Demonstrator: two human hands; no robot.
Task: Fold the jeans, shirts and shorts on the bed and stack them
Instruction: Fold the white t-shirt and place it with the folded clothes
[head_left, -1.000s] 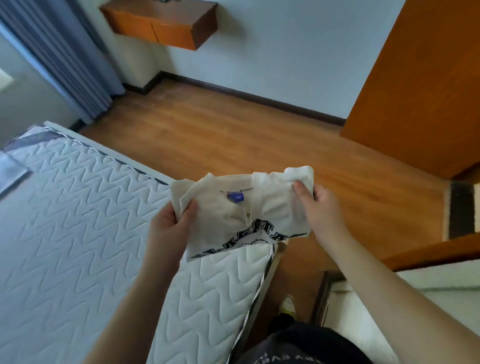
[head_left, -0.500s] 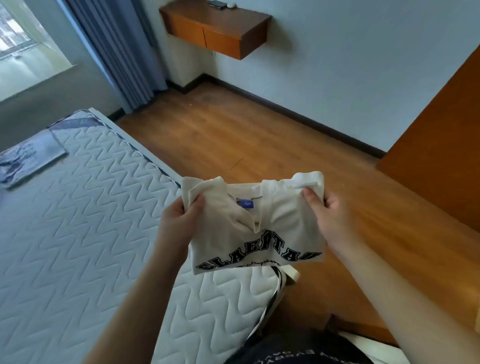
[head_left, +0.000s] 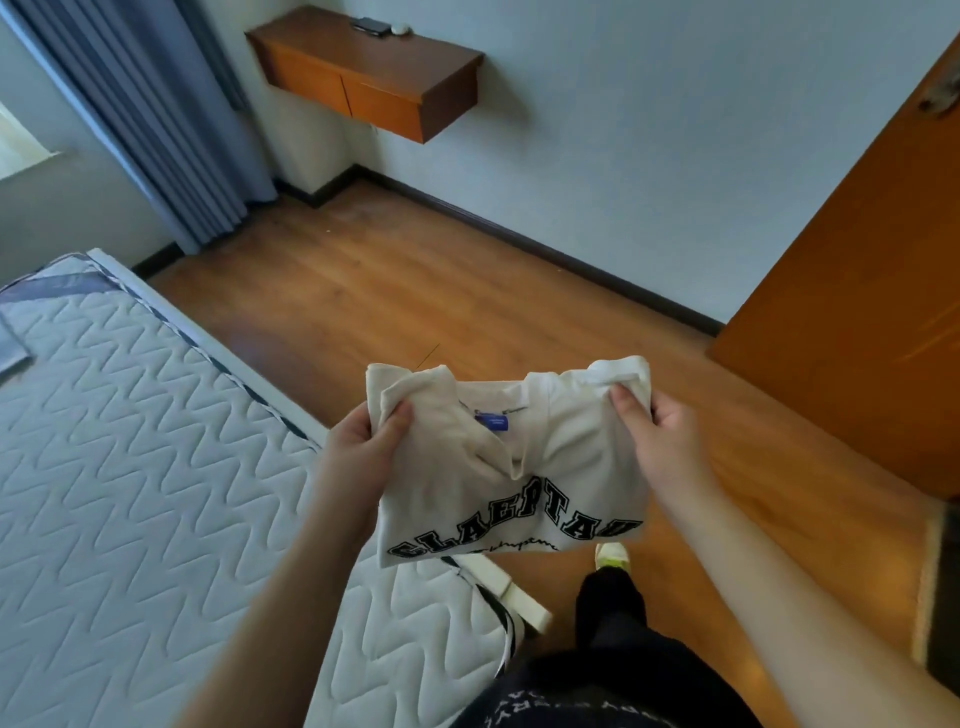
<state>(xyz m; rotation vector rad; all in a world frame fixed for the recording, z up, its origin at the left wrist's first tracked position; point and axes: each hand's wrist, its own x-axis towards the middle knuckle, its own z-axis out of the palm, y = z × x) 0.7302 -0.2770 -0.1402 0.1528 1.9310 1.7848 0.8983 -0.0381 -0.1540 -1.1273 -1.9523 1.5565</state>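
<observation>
Shirt (head_left: 519, 467) pinched at both top corners by each hand's grip, above mattress edge (head_left: 291, 426).

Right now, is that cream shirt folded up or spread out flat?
Folded, and held in the air. The shirt forms a compact bundle with layers doubled at its top corners, pinched by the left hand and right hand.

Cream shirt (head_left: 545, 467), folded, black lettering, held over bed corner (head_left: 415, 649)

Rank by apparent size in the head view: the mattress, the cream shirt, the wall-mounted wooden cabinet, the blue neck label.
1. mattress
2. cream shirt, though it is held nearer the camera
3. wall-mounted wooden cabinet, farther away, so unsure against the shirt
4. blue neck label
</observation>
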